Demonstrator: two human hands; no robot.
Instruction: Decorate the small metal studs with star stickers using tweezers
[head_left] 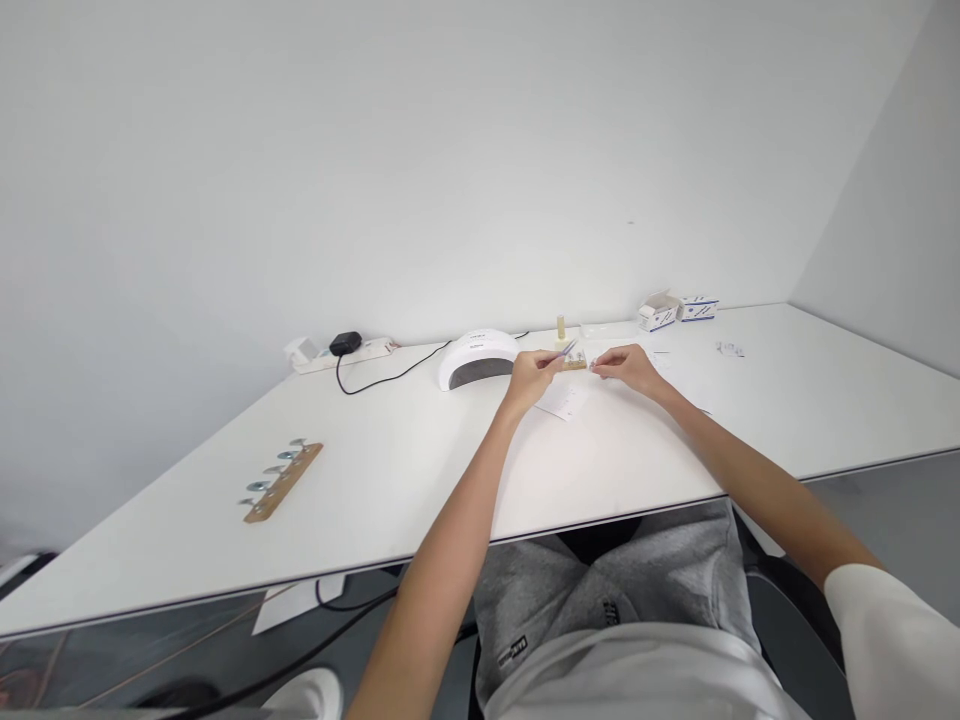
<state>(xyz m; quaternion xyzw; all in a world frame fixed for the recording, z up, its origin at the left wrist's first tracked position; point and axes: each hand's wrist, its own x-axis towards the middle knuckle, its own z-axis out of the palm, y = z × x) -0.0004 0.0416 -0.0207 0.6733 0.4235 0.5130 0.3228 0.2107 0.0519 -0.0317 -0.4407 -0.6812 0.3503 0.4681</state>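
Note:
Both my arms reach far across the white table [420,470]. My left hand [531,376] is closed in a pinch on a thin metal tool, perhaps tweezers [569,348], whose tip points up and right. My right hand [626,366] is closed, its fingertips pinched on something tiny I cannot make out. Between the two hands lies a small wooden strip [576,365], and a white sheet of paper [564,400] lies under them. A white dome-shaped nail lamp [477,359] stands just left of my left hand.
A wooden holder with several metal-topped pegs [280,480] lies at the left. A power strip with a black plug [341,350] and cable sits by the wall. A small bottle [560,330] and two small white boxes [676,311] stand at the back right.

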